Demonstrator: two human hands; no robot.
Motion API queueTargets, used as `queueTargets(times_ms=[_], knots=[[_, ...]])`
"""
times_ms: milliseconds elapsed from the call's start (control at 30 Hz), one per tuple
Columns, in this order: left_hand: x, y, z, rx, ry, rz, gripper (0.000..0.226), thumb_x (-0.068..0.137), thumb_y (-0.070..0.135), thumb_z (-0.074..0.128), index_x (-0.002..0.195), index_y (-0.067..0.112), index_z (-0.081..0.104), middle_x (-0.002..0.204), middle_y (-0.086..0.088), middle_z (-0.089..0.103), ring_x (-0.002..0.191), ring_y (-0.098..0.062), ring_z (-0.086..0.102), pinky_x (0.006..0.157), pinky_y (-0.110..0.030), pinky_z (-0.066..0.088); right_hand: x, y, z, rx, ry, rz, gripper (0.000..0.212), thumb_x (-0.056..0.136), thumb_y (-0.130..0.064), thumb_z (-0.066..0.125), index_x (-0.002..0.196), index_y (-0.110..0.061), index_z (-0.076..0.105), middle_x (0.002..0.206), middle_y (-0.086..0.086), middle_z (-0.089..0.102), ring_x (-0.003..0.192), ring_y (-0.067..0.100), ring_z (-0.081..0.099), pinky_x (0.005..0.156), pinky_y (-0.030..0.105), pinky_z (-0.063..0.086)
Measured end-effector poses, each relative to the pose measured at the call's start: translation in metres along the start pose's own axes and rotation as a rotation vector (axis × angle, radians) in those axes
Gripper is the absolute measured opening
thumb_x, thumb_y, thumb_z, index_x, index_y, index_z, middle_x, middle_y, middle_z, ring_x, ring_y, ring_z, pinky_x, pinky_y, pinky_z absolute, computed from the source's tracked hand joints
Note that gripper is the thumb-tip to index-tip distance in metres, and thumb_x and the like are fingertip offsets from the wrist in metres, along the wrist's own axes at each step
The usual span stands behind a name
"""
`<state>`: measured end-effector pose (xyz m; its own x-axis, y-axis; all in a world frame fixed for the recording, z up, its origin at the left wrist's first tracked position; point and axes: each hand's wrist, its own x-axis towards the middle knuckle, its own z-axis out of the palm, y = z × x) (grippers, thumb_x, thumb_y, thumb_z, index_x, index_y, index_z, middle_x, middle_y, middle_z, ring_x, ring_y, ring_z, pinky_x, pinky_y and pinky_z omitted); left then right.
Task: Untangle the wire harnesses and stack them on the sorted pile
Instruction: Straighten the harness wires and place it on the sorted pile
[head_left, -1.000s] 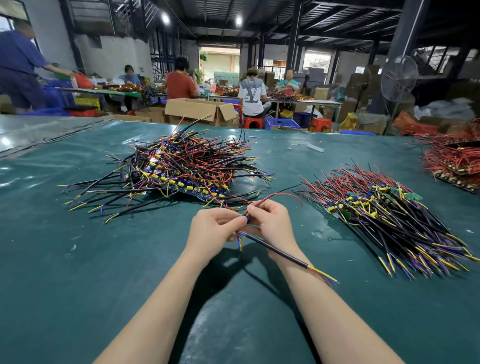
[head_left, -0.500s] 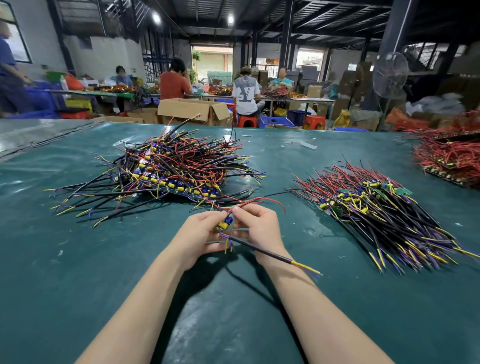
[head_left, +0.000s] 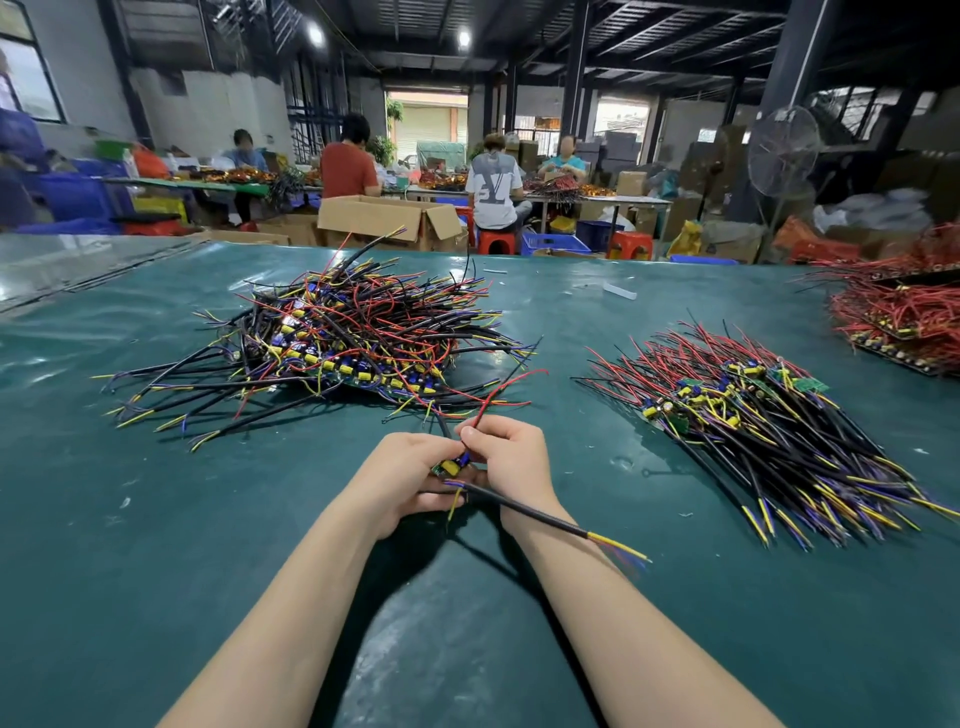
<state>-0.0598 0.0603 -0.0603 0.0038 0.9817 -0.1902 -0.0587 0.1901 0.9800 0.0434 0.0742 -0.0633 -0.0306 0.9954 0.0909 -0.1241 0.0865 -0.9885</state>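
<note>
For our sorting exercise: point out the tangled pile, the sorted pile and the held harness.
tangled pile (head_left: 363, 338), head view, on its heaped middle.
sorted pile (head_left: 753, 415), head view, on its middle wires.
harness (head_left: 540, 515), head view, on its black cable.

I read the table cover (head_left: 156, 519) as a smooth green plastic sheet, glossy, with glare at the upper left and a few scuffs. The harness (head_left: 524, 509) at lower centre has a smooth black plastic sheath with a dull sheen. The tangled pile (head_left: 363, 338) and sorted pile (head_left: 753, 415) show shiny plastic-coated wires. The box (head_left: 374, 215) behind looks like matt brown cardboard. The fan (head_left: 783, 150) guard at upper right looks like metal wire.
</note>
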Motion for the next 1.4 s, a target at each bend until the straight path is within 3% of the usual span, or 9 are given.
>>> queueTargets(times_ms=[167,367,467,567,700,800,1000,1200,1400], knots=[[-0.003,0.0,-0.002,0.084,-0.098,0.025,0.017,0.089,0.007,0.055,0.08,0.008,0.068,0.067,-0.004,0.071,0.055,-0.01,0.066,0.049,-0.019,0.051,0.001,-0.004,-0.006,0.15,0.016,0.082,0.027,0.087,0.011,0.048,0.068,-0.007,0.056,0.058,0.008,0.048,0.047,0.013,0.046,0.038,0.017,0.037],[-0.004,0.003,-0.009,0.016,-0.224,-0.016,0.019,0.091,0.003,0.051,0.082,0.004,0.068,0.07,-0.007,0.072,0.055,-0.01,0.066,0.05,-0.019,0.053,0.003,-0.009,-0.013,0.099,0.014,0.058,0.022,0.085,0.015,0.048,0.073,-0.001,0.057,0.059,0.01,0.051,0.035,0.004,0.052,0.042,0.017,0.049],[-0.005,0.002,-0.015,-0.015,-0.257,-0.042,0.022,0.091,0.0,0.047,0.086,0.005,0.067,0.069,-0.009,0.071,0.053,-0.01,0.065,0.049,-0.019,0.053,0.004,-0.008,-0.009,0.146,0.032,0.087,0.018,0.086,0.013,0.049,0.086,-0.001,0.058,0.062,0.008,0.052,0.042,0.007,0.054,0.042,0.018,0.049],[-0.007,0.002,-0.011,0.028,-0.29,-0.062,0.026,0.091,-0.004,0.042,0.086,0.005,0.065,0.069,-0.011,0.07,0.052,-0.012,0.064,0.049,-0.02,0.053,0.008,-0.008,-0.018,0.184,0.126,0.072,0.023,0.085,0.012,0.053,0.074,-0.007,0.058,0.065,0.005,0.052,0.053,0.012,0.053,0.044,0.018,0.051],[-0.006,0.004,-0.001,0.09,-0.209,-0.035,0.033,0.084,-0.01,0.029,0.069,0.005,0.054,0.065,-0.011,0.07,0.054,-0.013,0.066,0.048,-0.022,0.052,0.01,-0.011,-0.021,0.153,0.103,0.021,0.028,0.084,0.014,0.051,0.068,-0.007,0.056,0.062,0.006,0.051,0.042,0.003,0.055,0.044,0.016,0.05],[-0.003,0.004,0.005,0.027,-0.163,-0.004,0.037,0.077,-0.014,0.019,0.07,0.004,0.051,0.057,-0.008,0.066,0.041,-0.01,0.055,0.04,-0.016,0.043,0.01,-0.014,-0.021,0.206,0.09,0.012,0.023,0.083,0.012,0.056,0.068,-0.006,0.057,0.061,0.008,0.054,0.04,0.003,0.056,0.043,0.016,0.05],[-0.001,0.002,0.01,0.092,-0.114,0.065,0.032,0.09,0.005,0.03,0.075,0.007,0.058,0.042,0.001,0.049,0.033,-0.008,0.029,0.034,-0.012,0.025,0.01,-0.013,-0.019,0.247,0.2,0.014,0.019,0.081,0.007,0.062,0.066,-0.004,0.058,0.059,0.009,0.055,0.039,0.005,0.056,0.039,0.019,0.048],[-0.001,0.0,0.013,0.221,-0.178,0.093,0.032,0.087,-0.002,0.033,0.079,0.01,0.061,0.047,0.003,0.056,0.035,-0.006,0.035,0.042,-0.016,0.025,0.014,-0.014,-0.025,0.249,0.29,-0.086,0.023,0.082,0.009,0.06,0.067,-0.009,0.059,0.053,0.003,0.054,0.038,0.005,0.052,0.042,0.017,0.048],[-0.002,0.004,0.009,0.224,-0.201,0.109,0.033,0.089,-0.004,0.031,0.078,0.011,0.058,0.045,0.003,0.054,0.038,-0.007,0.033,0.038,-0.013,0.027,0.019,-0.02,-0.035,0.306,0.251,-0.012,0.024,0.084,0.003,0.06,0.063,-0.009,0.057,0.039,-0.005,0.054,0.034,0.003,0.05,0.037,0.014,0.042]])
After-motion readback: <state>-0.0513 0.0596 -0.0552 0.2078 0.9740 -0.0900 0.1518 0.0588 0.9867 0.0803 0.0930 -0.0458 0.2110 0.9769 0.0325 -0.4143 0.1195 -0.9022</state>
